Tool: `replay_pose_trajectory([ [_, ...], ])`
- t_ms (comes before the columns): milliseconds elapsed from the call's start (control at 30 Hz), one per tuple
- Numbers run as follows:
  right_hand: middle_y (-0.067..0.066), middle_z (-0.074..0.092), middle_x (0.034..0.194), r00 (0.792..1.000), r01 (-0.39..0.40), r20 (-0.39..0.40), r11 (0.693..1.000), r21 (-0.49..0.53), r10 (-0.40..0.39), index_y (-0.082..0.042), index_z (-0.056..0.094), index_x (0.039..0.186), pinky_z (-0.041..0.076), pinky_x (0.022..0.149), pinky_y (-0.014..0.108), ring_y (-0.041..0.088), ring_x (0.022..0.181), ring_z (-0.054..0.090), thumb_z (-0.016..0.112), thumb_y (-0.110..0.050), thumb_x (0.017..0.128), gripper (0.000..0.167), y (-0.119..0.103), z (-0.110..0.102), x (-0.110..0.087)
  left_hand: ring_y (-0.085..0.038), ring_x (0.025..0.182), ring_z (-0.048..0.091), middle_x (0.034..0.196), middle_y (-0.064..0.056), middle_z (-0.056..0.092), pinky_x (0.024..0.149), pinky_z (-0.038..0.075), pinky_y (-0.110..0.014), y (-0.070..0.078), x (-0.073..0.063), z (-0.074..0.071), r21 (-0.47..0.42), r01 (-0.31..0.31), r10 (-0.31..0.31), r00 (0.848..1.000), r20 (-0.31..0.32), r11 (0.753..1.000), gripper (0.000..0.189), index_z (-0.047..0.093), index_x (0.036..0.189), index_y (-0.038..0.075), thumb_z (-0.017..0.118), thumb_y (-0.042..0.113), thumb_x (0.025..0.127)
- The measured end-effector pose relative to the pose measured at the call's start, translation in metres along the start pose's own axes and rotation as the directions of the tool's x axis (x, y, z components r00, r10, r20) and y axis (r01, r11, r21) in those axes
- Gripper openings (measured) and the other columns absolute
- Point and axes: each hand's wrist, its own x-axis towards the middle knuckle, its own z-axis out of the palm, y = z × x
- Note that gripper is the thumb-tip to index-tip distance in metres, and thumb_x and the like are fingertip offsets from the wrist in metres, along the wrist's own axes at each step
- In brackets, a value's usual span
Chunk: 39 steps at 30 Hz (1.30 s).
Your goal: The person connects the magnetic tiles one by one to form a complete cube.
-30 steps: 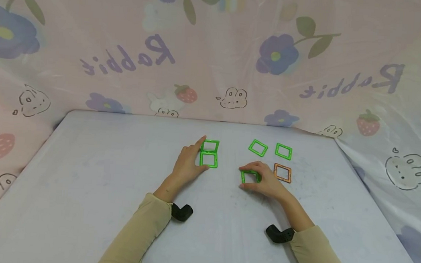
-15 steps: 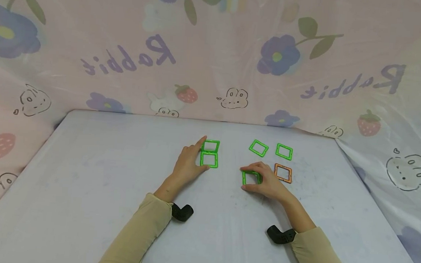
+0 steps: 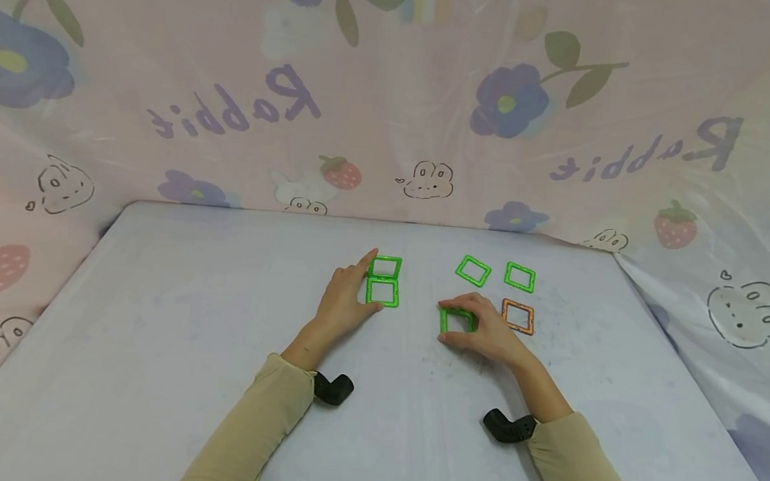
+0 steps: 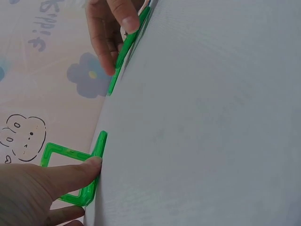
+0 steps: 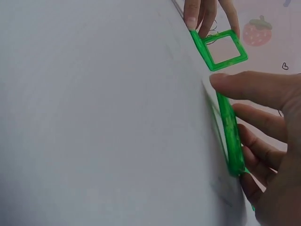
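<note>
My left hand (image 3: 339, 296) grips two joined green square magnetic tile frames left of the table's middle, thumb at the near edge and index finger at the far one. In the left wrist view one green frame (image 4: 68, 151) stands upright, meeting a flat one (image 4: 101, 139) at its edge. To the right, my right hand (image 3: 485, 329) pinches another green square frame (image 3: 444, 321) between thumb and fingers. Seen from the right wrist, this frame (image 5: 229, 134) is edge-on, slightly off the table at a tilt. Its right side is partly hidden by the hand.
Beyond the right hand lie two loose green square frames (image 3: 461, 264) on the white table (image 3: 188, 317), with an orange square frame (image 3: 518, 304) just beside that hand. A printed curtain (image 3: 379, 122) borders the table's back and sides. Each wrist carries a black device (image 3: 333, 390).
My right hand shifts only slightly, with the green frame still in its grip. The left hand and its two frames stay in place.
</note>
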Motion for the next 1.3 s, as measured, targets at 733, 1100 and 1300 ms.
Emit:
replay_pose_trajectory([
  [733,0.011,0.056,0.125,1.000,0.019,-0.013,0.990,0.138,-0.017,-0.010,0.060,0.129,0.038,0.098,0.050,0.029,0.117,0.048,0.079,-0.021,0.079,0.054,-0.016,0.009,0.026,-0.032,0.113,0.049,0.124,-0.015,0.061,0.093,0.045,-0.044,-0.001,0.001,0.000,0.007,0.002,-0.002,1.000,0.002,1.000,0.093,0.028,0.152,0.022,0.082,0.019,0.076],
  [1100,0.011,0.057,0.125,0.998,-0.010,-0.056,0.983,0.186,0.021,-0.010,0.058,0.131,0.038,0.101,0.050,0.028,0.118,0.050,0.077,-0.023,0.081,0.055,-0.025,0.016,0.038,-0.032,0.113,0.050,0.124,-0.015,0.061,0.093,0.045,-0.044,0.000,0.002,0.000,0.018,-0.008,0.008,1.000,-0.007,1.000,0.094,0.029,0.152,0.021,0.083,0.020,0.075],
  [1300,0.011,0.056,0.126,0.998,-0.009,-0.061,0.977,0.215,0.023,-0.008,0.058,0.132,0.038,0.101,0.049,0.029,0.118,0.050,0.076,-0.023,0.081,0.056,-0.025,0.020,0.044,-0.032,0.113,0.050,0.124,-0.015,0.060,0.093,0.045,-0.044,0.000,0.001,0.000,0.019,-0.006,0.006,1.000,-0.007,1.000,0.093,0.029,0.152,0.022,0.082,0.020,0.076],
])
